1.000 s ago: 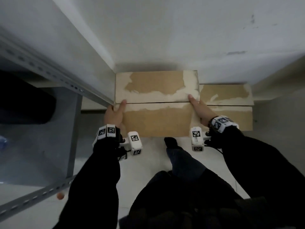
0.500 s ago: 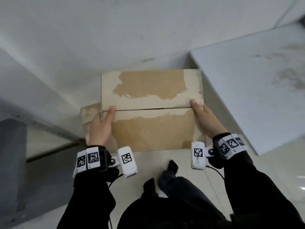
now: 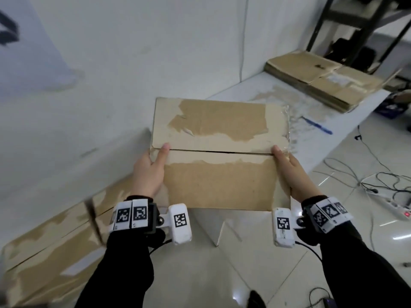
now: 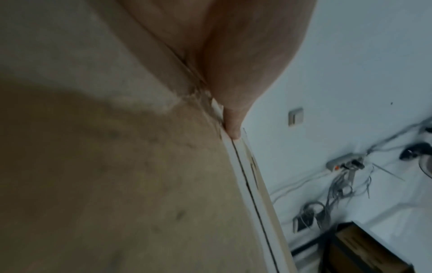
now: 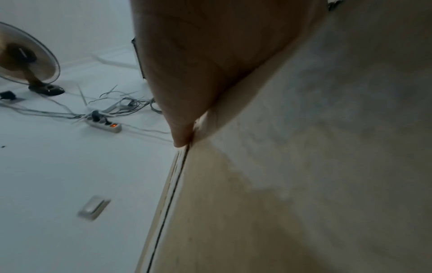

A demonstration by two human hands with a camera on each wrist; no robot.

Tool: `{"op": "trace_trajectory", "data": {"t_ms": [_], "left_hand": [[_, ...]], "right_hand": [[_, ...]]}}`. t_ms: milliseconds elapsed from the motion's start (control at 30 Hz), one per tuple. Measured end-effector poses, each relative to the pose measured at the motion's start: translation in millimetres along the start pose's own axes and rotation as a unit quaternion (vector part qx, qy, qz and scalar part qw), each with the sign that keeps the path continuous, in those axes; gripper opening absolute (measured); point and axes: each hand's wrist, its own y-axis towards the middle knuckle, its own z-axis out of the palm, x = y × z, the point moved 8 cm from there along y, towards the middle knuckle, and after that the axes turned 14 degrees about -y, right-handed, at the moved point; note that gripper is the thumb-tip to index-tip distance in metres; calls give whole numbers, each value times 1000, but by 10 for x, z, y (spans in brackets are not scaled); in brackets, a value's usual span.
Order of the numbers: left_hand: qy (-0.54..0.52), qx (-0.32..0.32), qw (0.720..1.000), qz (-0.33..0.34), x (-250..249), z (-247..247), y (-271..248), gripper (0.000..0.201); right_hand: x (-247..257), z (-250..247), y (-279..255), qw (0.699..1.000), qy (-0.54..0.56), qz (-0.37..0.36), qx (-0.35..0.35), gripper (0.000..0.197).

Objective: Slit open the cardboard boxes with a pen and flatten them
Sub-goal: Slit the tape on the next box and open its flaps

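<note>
Head view: both hands carry the cardboard box (image 3: 219, 156) in mid-air, near edge of the bench (image 3: 251, 90) just beyond it. Left hand (image 3: 148, 174) grips the box's left end, right hand (image 3: 293, 174) the right end, thumbs on top at the flap seam, other fingers hidden underneath. Seam across the top is dark and gapped, looks unsealed or barely taped.

Risks, as I read it:
- Flap hangs loose below the box (image 3: 222, 232). Bottom may drop open or snag the bench edge on set-down.
- Grip is only at the ends. Squeeze inward and the top flaps could buckle.
- Pen (image 3: 317, 125) lies on the bench right of the box, close to its front edge. A box landing on it could knock it to the floor.
- Flattened boxes (image 3: 322, 78) sit further right on the bench. Sliding the box that way would shove the pen into them.
- Cables (image 3: 355, 174) on the floor right of the box: trip hazard.
</note>
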Motion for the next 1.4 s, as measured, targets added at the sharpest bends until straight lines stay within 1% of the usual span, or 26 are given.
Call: {"op": "trace_trajectory", "data": {"t_ms": [33,100,167,200,300,333,400,467,600,667,733,800,867,933,967,1033,1100,1133,1167,1200,1233,1267,1300,1333,1367,1400], "left_hand": [[-4,10,1000,-7,-49,176,37,62],[6,18,1000,-16,-153,677,170,81],[5,7,1000,-28,-211,1039,322,97],[0,5,1000,-30,-261,1206,393,96],[2,-18,999,-35,-335,1640,605,69],[10,-32,999,-39,-304,1768,682,66],[20,-53,997,-55,-207,2001,807,71],[25,-71,994,-78,-96,2188,948,73],[44,-94,991,-87,70,2508,1344,64],[57,-93,989,-99,110,2650,1516,59],[70,-97,986,-120,165,2757,1668,56],[93,-95,983,-128,157,2754,1709,54],[108,-107,978,-140,132,2779,1791,53],[101,-116,980,-128,48,2813,1799,48],[95,-127,982,-103,-24,2816,1790,47],[131,-165,977,-20,-282,2789,1756,46],[153,-184,970,38,-604,2872,1691,41],[144,-174,973,47,-737,2990,1645,38],[131,-156,978,48,-866,3167,1587,34],[119,-134,983,44,-988,3394,1508,32],[106,-109,987,45,-1094,3663,1432,32],[97,-81,991,46,-1179,3957,1365,38],[99,-49,993,35,-1202,4257,1326,50],[125,-15,992,5,-1160,4548,1313,68],[189,22,981,-41,-1032,4811,1323,85],[270,48,958,-86,-894,5012,1338,98]], "right_hand": [[-59,-123,136,1000,-2,4,-1,51],[-132,-528,445,1000,-19,9,-4,59],[-126,-830,743,999,-45,16,0,60],[-102,-955,903,998,-57,14,3,58],[-21,-1220,1430,996,-92,-6,2,56],[1,-1289,1593,994,-105,-9,-10,59],[-3,-1357,1940,992,-128,-11,-14,65],[-18,-1350,2276,987,-157,-21,7,65],[-89,-1390,2907,976,-211,-19,41,68],[-125,-1413,3171,972,-226,-6,58,66],[-181,-1429,3451,965,-247,22,85,70],[-279,-1376,3596,960,-255,44,109,77],[-337,-1357,3773,957,-262,48,113,77],[-371,-1380,3812,963,-247,47,93,66],[-394,-1393,3822,969,-232,41,80,61],[-404,-1411,3773,979,-190,40,53,53],[-442,-1383,3750,992,-109,48,42,50],[-486,-1354,3723,995,-44,68,57,53],[-532,-1320,3692,992,21,94,85,56],[-544,-1291,3617,981,74,120,135,59],[-570,-1275,3516,966,95,137,199,61],[-585,-1300,3404,951,85,138,263,64],[-639,-1357,3320,938,67,128,316,69],[-683,-1440,3252,924,49,123,358,71],[-757,-1529,3253,915,36,125,381,70],[-827,-1611,3329,914,30,126,384,65]]}}
